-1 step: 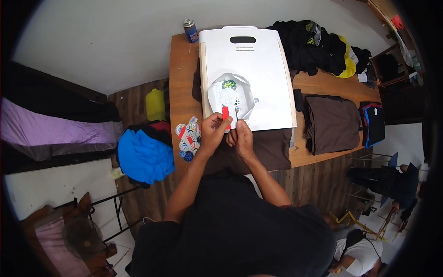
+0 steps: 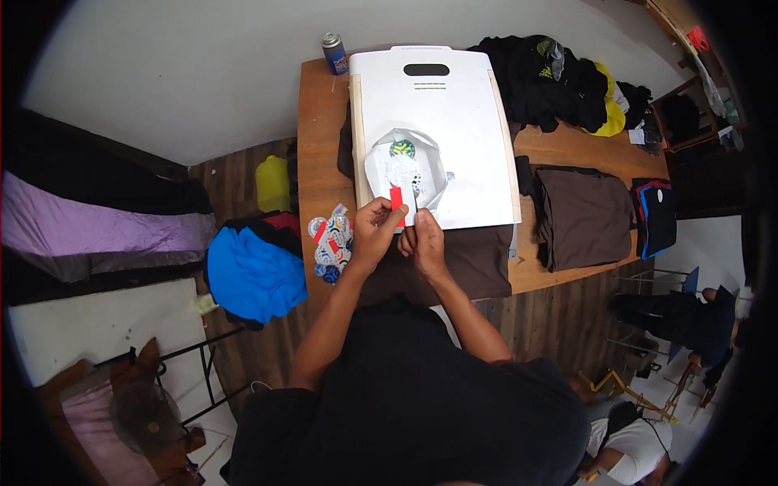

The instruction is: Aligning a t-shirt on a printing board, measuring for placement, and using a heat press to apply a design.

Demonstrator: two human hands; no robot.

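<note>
Nothing has moved: our left hand (image 2: 374,231) and right hand (image 2: 423,241) still pinch the red tag (image 2: 397,200), steadying it over the white board (image 2: 474,121).

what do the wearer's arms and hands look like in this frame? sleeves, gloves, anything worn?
Both forearms are bare from the elbows down, coming up from the lower edge. The left hand and right hand are bare: no gloves, and no watch, ring or wristband that I can make out at this size. The person wears a black short-sleeved top; its sleeves end above the elbows. No cables or markings show on either arm.
</note>
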